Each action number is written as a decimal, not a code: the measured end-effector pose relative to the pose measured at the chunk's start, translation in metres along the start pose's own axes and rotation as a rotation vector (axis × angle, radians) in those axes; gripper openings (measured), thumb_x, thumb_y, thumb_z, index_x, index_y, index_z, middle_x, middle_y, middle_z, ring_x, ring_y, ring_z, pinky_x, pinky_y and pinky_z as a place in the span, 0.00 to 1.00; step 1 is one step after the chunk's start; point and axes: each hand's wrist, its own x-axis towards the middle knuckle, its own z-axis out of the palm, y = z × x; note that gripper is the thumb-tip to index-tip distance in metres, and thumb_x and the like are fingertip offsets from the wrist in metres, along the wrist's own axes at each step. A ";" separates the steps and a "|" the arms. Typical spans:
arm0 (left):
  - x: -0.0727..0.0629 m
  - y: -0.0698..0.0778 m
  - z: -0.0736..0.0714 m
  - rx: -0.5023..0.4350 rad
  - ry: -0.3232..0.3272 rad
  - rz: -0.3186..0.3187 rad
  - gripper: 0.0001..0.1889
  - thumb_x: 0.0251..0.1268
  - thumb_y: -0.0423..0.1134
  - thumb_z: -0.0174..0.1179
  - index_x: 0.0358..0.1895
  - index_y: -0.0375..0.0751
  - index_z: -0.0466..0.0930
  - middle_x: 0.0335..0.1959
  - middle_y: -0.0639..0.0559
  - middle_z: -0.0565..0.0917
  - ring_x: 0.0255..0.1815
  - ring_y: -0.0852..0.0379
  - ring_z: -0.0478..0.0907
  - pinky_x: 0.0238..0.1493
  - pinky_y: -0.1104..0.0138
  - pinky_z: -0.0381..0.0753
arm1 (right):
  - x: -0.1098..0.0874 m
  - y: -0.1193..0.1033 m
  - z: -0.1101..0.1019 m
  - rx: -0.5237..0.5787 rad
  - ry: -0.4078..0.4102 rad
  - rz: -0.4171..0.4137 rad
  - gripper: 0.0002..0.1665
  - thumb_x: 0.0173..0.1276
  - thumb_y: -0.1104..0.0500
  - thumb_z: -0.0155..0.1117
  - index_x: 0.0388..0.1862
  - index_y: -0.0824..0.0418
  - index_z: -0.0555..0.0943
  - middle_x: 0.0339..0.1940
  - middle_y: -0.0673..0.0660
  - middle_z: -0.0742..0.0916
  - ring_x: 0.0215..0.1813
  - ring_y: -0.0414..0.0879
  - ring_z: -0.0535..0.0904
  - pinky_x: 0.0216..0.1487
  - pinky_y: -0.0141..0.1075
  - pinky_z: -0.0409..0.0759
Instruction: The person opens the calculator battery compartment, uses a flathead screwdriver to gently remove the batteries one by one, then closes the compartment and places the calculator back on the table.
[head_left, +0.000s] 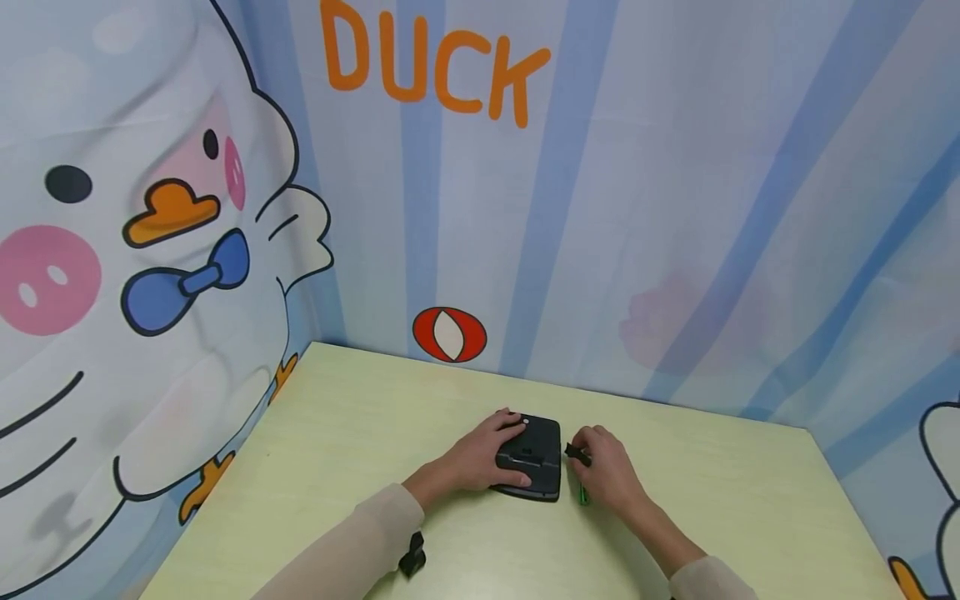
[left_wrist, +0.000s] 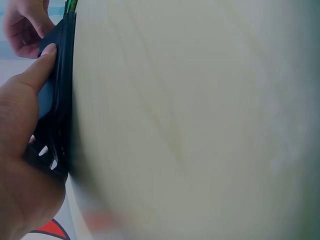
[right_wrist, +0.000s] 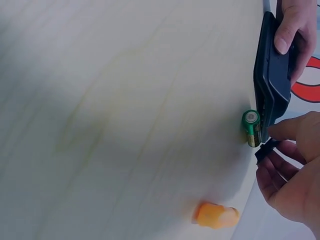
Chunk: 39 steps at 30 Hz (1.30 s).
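A flat, black, wedge-shaped device (head_left: 542,442) lies on the table, with a small recess in its upper face; its exact kind is unclear. My left hand (head_left: 480,454) holds it from the left side, thumb near the front edge and fingers over the back. Just off its right edge, my right hand (head_left: 606,471) pinches a small black piece (right_wrist: 266,150), perhaps a battery cover, between thumb and fingers. Under that hand, beside the device, lie green-and-gold batteries (right_wrist: 251,125); their number is partly hidden. The left wrist view shows green ends (left_wrist: 71,6) past the device.
The pale yellow table (head_left: 720,475) meets a printed duck curtain (head_left: 585,208) at the back and left. A small black item (head_left: 412,557) shows against the left sleeve. Low in the right wrist view is a blurred orange object (right_wrist: 217,215).
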 end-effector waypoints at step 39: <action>0.002 0.000 0.000 0.135 -0.030 0.021 0.49 0.67 0.70 0.64 0.84 0.48 0.62 0.86 0.52 0.58 0.87 0.50 0.50 0.80 0.54 0.64 | 0.000 -0.019 -0.008 0.077 -0.005 -0.117 0.11 0.63 0.62 0.82 0.41 0.58 0.88 0.38 0.50 0.85 0.43 0.46 0.86 0.48 0.45 0.87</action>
